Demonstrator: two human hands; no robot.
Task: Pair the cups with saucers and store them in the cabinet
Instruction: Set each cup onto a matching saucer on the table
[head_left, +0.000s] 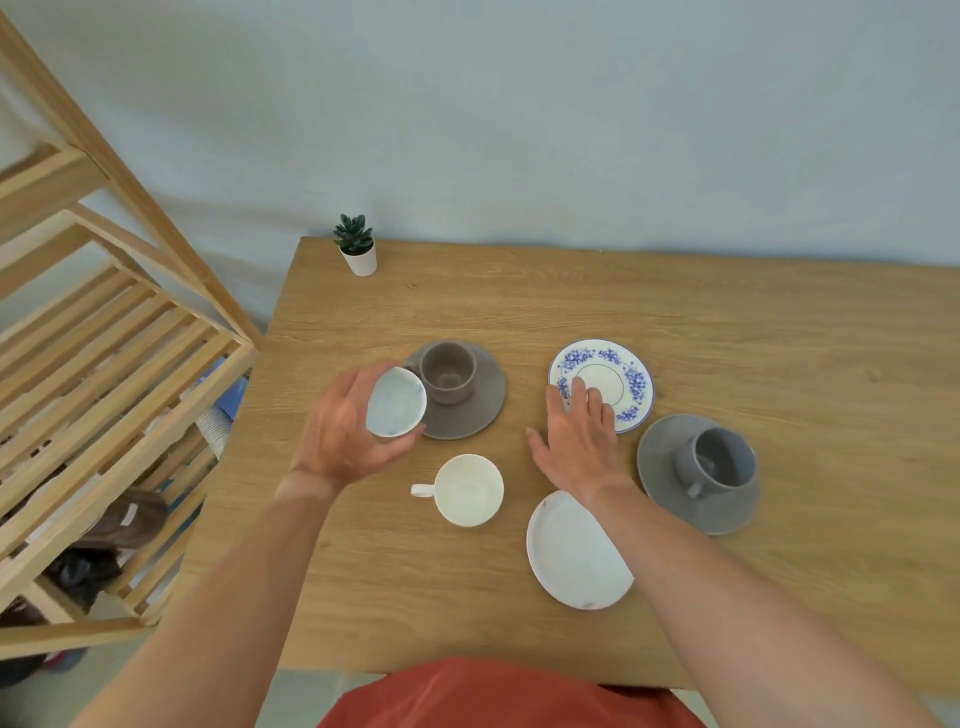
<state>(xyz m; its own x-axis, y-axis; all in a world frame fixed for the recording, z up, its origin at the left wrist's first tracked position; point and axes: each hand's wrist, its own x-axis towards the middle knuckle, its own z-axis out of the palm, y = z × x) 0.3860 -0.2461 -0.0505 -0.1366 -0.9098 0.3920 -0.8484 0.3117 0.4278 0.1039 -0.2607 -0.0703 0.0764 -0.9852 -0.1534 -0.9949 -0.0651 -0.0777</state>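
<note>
- The left hand (345, 434) grips a small blue-and-white cup (396, 401), lifted just beside the brown cup (448, 371) on its brown saucer (467, 410).
- The right hand (576, 441), fingers spread, holds nothing; fingertips touch the blue-patterned saucer (618, 364).
- A white cup (469, 490) sits between the arms; the white saucer (571, 556) lies partly under the right forearm.
- A grey cup (719, 460) on its grey saucer (670, 457) sits at the right.
- The table (727, 322) is bare at the back, apart from a potted plant (357, 250); the wooden shelf (104, 338) stands left.

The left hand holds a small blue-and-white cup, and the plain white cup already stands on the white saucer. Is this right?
Not quite. In the head view the white cup stands on the bare table, beside the white saucer, not on it. The rest is right: the left hand holds the small blue-and-white cup.
</note>
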